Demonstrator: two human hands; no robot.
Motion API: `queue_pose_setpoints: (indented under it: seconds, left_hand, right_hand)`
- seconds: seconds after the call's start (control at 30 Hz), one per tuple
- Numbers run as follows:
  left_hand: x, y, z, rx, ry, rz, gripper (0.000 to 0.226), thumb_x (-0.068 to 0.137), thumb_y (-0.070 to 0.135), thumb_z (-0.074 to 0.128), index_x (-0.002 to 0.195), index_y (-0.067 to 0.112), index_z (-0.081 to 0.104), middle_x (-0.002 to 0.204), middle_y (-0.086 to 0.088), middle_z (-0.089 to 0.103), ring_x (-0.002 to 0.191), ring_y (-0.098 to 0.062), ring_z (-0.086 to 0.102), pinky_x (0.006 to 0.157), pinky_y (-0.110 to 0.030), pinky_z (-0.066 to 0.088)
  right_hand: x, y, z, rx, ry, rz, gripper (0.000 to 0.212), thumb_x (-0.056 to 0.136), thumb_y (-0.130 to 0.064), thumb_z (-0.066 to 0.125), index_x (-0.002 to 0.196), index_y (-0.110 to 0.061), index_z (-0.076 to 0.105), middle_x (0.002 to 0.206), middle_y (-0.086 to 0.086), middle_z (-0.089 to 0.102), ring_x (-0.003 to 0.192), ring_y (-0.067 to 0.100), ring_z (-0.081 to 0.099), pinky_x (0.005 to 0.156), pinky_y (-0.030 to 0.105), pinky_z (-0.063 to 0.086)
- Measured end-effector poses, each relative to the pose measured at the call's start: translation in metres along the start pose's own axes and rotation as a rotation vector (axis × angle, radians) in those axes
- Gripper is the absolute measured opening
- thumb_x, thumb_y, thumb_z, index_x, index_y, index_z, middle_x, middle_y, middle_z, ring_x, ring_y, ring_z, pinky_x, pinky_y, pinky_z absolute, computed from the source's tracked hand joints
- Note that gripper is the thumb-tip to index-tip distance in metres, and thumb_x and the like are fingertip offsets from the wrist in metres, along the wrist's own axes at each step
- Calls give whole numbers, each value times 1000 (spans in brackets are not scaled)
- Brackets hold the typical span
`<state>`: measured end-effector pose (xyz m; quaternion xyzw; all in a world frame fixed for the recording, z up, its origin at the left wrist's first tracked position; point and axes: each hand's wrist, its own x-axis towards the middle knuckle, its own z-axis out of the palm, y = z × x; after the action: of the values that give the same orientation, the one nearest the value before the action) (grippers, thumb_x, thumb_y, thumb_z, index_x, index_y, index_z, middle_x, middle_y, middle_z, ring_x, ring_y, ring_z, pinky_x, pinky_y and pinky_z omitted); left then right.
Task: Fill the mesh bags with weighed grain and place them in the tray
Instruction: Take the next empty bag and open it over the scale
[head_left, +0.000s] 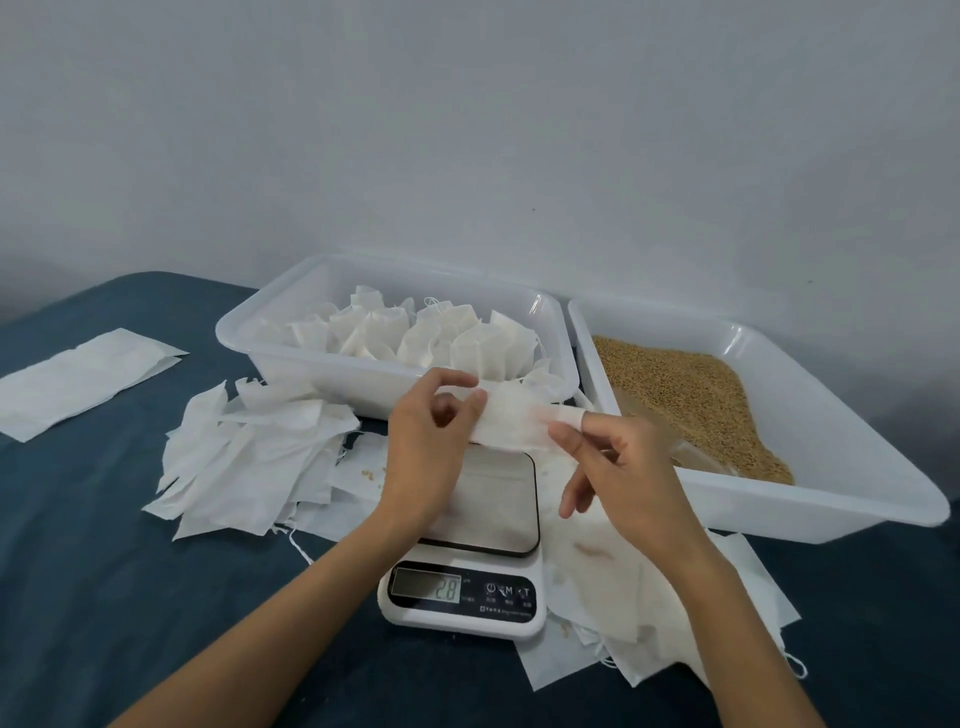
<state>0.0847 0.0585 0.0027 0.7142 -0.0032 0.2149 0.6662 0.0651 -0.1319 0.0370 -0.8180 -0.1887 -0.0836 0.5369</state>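
Observation:
Both hands hold one empty white mesh bag (511, 418) above the kitchen scale (470, 561). My left hand (431, 436) pinches its left end between thumb and fingers. My right hand (613, 462) pinches its right end, with one fingertip inside the bag's mouth. The scale's display reads 2.8. Behind the bag stands a white tray (291, 358) with several filled, tied bags (415, 332). To the right, a second white tray (831, 467) holds golden grain (691, 400).
A heap of empty bags (254, 457) lies left of the scale, more bags (649, 613) lie to its right, and a flat stack (78, 379) sits at the far left. Everything rests on a dark blue cloth (104, 571). A pale wall rises behind the trays.

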Motion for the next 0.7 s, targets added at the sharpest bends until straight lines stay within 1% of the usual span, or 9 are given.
queue_pose_setpoints:
  seconds: [0.13,0.2,0.27,0.33,0.4,0.47,0.53,0.6,0.7]
  left_hand:
    - [-14,15,1,284,-191,406,50,87,4,71,134,17,62,116,2,58,106,-7,57,92,-12,41]
    - [-21,15,4,289,-380,420,78,81,16,70,154,22,42,144,4,47,138,-8,43,112,-14,32]
    - [-27,12,8,350,-476,397,96,85,21,74,164,28,20,158,6,38,149,-6,29,120,-18,24]
    - [-28,11,10,391,-471,343,97,90,17,77,164,28,17,156,3,42,145,-8,34,120,-22,26]
    - [-26,14,11,354,-411,304,75,90,9,76,154,25,40,141,0,58,130,-15,50,110,-27,39]
    - [-25,16,11,272,-342,298,40,86,3,76,123,12,63,110,-3,69,101,-18,62,88,-31,49]
    - [-27,19,11,202,-313,263,21,85,2,76,100,7,63,89,-2,67,81,-16,60,72,-28,47]
    - [-28,21,11,165,-304,209,20,85,2,73,95,14,60,83,4,63,76,-9,57,68,-20,44]
    - [-27,19,10,44,-342,57,27,87,9,74,104,25,62,96,7,69,83,-8,61,71,-23,51]
  right_hand:
    - [3,-6,-12,-181,-89,-7,49,98,-39,62,63,-9,46,56,3,42,44,22,67,40,28,39]
    - [8,-15,-12,-298,-168,-23,53,99,-42,61,61,-11,41,56,5,43,43,18,66,42,23,37]
    - [12,-27,-14,-389,-254,-31,53,98,-48,58,62,-12,45,56,4,47,45,15,67,44,24,37]
    - [15,-42,-18,-430,-348,-25,51,96,-58,53,67,-16,55,60,4,54,49,12,68,48,26,41]
    - [17,-57,-21,-469,-435,-2,53,90,-75,43,73,-30,65,61,1,59,53,13,69,53,29,46]
    - [19,-69,-20,-496,-525,27,57,79,-91,34,71,-44,65,60,-6,62,58,18,72,57,34,48]
    - [22,-75,-21,-395,-568,48,66,75,-94,36,78,-38,71,73,-15,69,59,21,73,54,31,50]
    - [29,-77,-34,-225,-464,60,68,81,-88,39,95,-34,77,100,-16,76,57,24,72,48,23,49]
    - [42,-55,-78,-231,-117,87,62,85,-82,45,104,-32,77,102,-5,78,61,25,72,50,20,52]
